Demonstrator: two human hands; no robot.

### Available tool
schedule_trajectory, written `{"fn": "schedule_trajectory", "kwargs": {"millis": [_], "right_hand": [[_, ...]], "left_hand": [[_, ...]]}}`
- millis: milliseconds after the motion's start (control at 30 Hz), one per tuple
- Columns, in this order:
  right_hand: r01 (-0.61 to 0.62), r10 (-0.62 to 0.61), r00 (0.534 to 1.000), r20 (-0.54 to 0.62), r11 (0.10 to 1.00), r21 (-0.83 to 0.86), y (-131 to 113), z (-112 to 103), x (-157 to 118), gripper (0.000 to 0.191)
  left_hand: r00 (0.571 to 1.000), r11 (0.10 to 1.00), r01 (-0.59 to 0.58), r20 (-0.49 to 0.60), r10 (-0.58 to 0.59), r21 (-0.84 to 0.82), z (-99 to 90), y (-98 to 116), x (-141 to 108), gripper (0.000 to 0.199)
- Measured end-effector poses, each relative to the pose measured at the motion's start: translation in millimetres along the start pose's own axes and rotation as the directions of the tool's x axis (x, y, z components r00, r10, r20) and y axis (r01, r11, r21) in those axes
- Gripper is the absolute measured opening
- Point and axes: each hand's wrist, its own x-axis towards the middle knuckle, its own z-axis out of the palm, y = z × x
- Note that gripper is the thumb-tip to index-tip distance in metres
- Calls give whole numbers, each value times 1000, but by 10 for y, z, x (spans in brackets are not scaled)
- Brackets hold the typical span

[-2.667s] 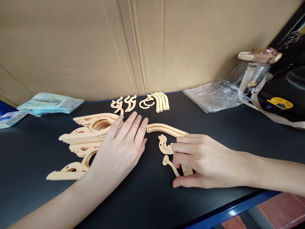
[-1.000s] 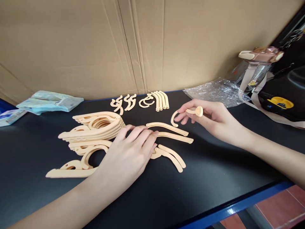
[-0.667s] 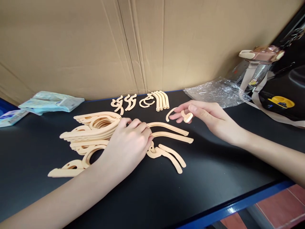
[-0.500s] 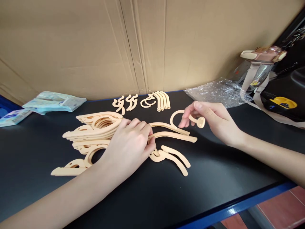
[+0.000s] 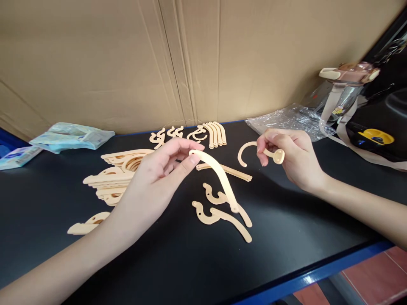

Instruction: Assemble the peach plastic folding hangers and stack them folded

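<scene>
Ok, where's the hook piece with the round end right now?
Head view: raised in the right hand, the hook piece is right of the curved arm piece in the left hand.

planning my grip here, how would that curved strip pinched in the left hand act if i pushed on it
The curved strip is probably stiff: pinched at one end by the left hand, it shows no droop. Being slim, it is likely light. Its smooth-looking face may slip a little under a push.

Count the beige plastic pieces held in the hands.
2: a curved beige plastic strip in the left hand, a round-ended beige plastic hook in the right hand.
</scene>
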Motion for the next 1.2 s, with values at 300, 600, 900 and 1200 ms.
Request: {"fn": "schedule_trajectory", "kwargs": {"millis": [300, 600, 900, 1200], "right_hand": [[-255, 228, 951, 210, 960, 114, 71, 55, -4, 13], [-372, 283, 891, 354, 903, 214, 102, 85, -31, 22], [-371, 267, 860, 435, 913, 172, 93, 127, -49, 25], [-403, 272, 846, 458, 889, 217, 112, 134, -53, 34]], "left_hand": [[938, 901, 256, 316, -143, -349, 81, -36, -80, 16], [854, 796, 433, 474, -213, -423, 190, -51, -150, 20], [888, 955, 273, 412, -203, -117, 243, -106, -281, 40], [930, 972, -103, 368, 18, 212, 273, -43, -445, 29]]}}
